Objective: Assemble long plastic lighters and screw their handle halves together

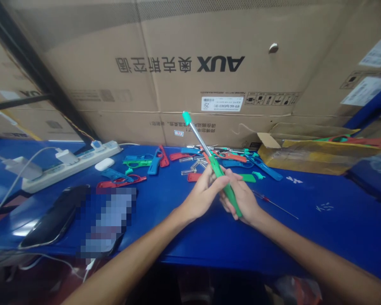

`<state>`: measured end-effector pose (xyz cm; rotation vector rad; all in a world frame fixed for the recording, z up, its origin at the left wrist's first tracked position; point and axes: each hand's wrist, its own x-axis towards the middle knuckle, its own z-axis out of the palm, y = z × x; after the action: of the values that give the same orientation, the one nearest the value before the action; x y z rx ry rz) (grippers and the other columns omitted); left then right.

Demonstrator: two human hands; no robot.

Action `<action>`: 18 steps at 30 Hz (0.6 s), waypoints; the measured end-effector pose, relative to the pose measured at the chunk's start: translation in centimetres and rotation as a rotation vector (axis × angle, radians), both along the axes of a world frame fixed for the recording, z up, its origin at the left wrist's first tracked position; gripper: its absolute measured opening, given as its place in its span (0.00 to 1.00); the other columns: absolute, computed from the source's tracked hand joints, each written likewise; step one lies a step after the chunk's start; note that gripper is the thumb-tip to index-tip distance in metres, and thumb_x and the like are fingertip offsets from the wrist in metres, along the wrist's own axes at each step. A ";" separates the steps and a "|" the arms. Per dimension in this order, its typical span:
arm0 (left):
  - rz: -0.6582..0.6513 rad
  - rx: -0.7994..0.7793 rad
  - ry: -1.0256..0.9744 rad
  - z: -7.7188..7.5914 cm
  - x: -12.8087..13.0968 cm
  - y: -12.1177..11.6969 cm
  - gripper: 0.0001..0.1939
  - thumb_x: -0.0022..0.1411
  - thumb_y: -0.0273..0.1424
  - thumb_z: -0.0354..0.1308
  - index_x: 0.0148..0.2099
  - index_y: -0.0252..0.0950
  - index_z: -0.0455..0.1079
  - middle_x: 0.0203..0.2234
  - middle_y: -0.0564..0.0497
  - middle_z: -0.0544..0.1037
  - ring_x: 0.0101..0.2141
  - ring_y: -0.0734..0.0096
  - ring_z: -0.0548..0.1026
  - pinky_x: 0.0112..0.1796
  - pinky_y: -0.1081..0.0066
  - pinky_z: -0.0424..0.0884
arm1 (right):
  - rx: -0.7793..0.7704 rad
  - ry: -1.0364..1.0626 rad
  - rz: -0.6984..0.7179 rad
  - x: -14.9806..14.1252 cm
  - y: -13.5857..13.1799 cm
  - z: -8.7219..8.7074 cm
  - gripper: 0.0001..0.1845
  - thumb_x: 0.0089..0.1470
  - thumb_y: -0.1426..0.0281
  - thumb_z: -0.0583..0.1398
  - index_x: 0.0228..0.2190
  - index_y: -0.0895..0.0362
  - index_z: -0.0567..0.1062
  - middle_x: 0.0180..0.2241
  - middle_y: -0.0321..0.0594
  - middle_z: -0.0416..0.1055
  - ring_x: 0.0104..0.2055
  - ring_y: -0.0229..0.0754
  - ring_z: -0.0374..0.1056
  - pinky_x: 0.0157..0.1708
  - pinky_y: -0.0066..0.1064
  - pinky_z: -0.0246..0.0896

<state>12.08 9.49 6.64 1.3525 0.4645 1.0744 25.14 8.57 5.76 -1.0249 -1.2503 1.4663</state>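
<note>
Both hands hold a green long-neck lighter (232, 199) with a silver metal tube and a green tip pointing up and away to the left. My left hand (203, 190) is closed around its left side, thumb lying over the body. On the other side my right hand (241, 195) grips the handle, fingers curled beneath it. Behind the hands lie loose lighter parts: a blue casing (154, 163), a red casing (193, 177), clear tubes (188, 172) and metal rods. A thin metal rod with a red part (281, 207) rests on the blue table to the right.
A white power strip (73, 165) with plugs and an earbud case (104, 164) are at left. Two phones, one black (55, 216), lie in front. A yellow-taped carton (311, 159) holds coloured casings. Small white bits (324, 207) dot the blue table (307, 237). Large cardboard (178, 25) stands behind.
</note>
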 end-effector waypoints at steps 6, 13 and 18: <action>0.246 -0.007 0.013 0.0 0.0 0.4 0.17 0.69 0.46 0.56 0.45 0.38 0.63 0.31 0.52 0.77 0.22 0.76 0.74 0.24 0.75 0.71 | -0.002 -0.110 0.055 0.3 1.2 -0.5 0.43 0.55 0.32 0.44 0.36 0.57 0.76 0.13 0.34 0.69 0.11 0.36 0.62 0.11 0.25 0.56; 0.345 -0.066 0.087 0.4 -1.0 1.0 0.17 0.69 0.48 0.53 0.42 0.39 0.63 0.22 0.60 0.62 0.19 0.80 0.61 0.20 0.79 0.59 | 0.214 -0.150 -0.220 3.1 3.2 0.9 0.40 0.54 0.33 0.50 0.40 0.57 0.75 0.33 0.47 0.81 0.29 0.42 0.76 0.25 0.29 0.70; 0.218 0.044 0.407 -0.3 -0.9 0.6 0.19 0.68 0.48 0.55 0.44 0.37 0.68 0.25 0.58 0.65 0.21 0.79 0.60 0.23 0.76 0.59 | 0.382 -0.021 -0.306 5.2 3.6 2.8 0.32 0.59 0.41 0.54 0.50 0.52 0.71 0.47 0.45 0.78 0.40 0.43 0.76 0.31 0.30 0.74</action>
<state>11.19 10.05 6.31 1.5927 0.9100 0.9869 30.34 12.14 8.60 -0.9234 -1.2632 0.9411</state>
